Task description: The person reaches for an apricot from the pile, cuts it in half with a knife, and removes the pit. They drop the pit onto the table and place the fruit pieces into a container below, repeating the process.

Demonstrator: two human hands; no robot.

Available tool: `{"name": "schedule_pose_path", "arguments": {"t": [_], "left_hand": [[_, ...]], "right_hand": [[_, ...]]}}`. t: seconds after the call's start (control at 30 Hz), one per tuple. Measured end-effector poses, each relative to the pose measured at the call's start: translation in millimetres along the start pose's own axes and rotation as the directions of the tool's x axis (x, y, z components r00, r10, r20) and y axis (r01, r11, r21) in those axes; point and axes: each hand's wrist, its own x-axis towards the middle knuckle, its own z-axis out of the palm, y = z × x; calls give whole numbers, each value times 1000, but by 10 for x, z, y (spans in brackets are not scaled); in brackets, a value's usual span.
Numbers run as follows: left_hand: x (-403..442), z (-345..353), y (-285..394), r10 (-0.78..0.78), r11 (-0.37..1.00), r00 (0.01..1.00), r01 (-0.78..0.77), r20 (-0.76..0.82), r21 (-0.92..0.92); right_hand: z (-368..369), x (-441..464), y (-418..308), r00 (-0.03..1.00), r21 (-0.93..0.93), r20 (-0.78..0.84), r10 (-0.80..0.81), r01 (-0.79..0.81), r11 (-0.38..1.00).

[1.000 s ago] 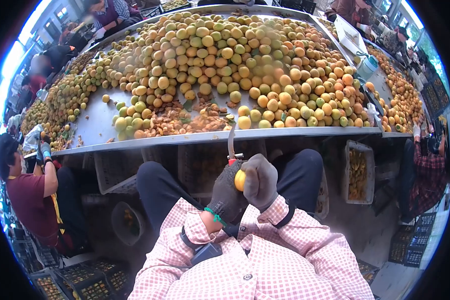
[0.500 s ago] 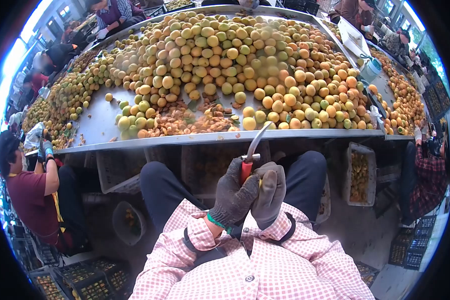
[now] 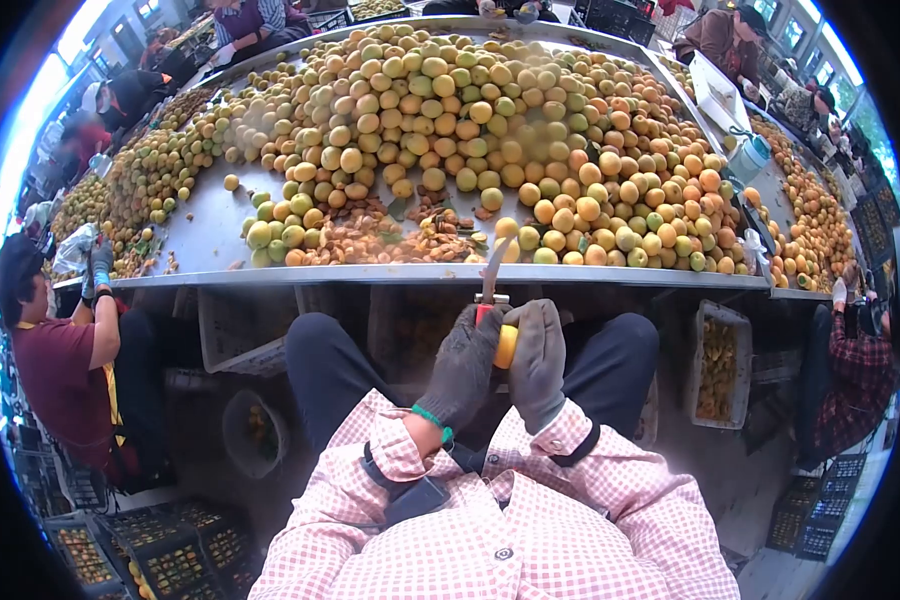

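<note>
My left hand [image 3: 460, 365], in a dark grey glove, is closed round the red handle of a curved knife [image 3: 495, 265]. Its blade points up toward the table edge. Close beside it, my right hand [image 3: 537, 358], gloved in grey, grips a yellow-orange apricot [image 3: 507, 346]. The fruit shows between the two hands, by the left fingers; whether those touch it I cannot tell. Beyond the hands, a large heap of apricots [image 3: 410, 120] covers much of the metal table [image 3: 205, 235]. A pile of orange-brown cut pieces [image 3: 370, 238] lies near its front edge.
Crates stand under the table, one [image 3: 720, 365] with fruit pieces at the right. A round tub [image 3: 254, 432] sits at lower left, near stacked black crates [image 3: 185, 555]. Co-workers sit at left [image 3: 65, 375] and right [image 3: 855, 360]. A light blue jug [image 3: 748, 158] stands on the table.
The hands have shifted slightly, and the knife blade stands more upright. The apricot in my right hand now shows much more. The whole view has moved a little.
</note>
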Motion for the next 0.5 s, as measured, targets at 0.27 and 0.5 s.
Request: {"name": "schedule_pose_path", "arguments": {"t": [0.27, 0.5], "left_hand": [[-60, -137, -23, 427, 797, 881, -474, 206, 375], [-243, 11, 76, 43, 976, 999, -46, -17, -214]], "right_hand": [[19, -150, -186, 997, -267, -5, -71, 67, 961], [26, -110, -67, 924, 18, -69, -376, 378, 926]]}}
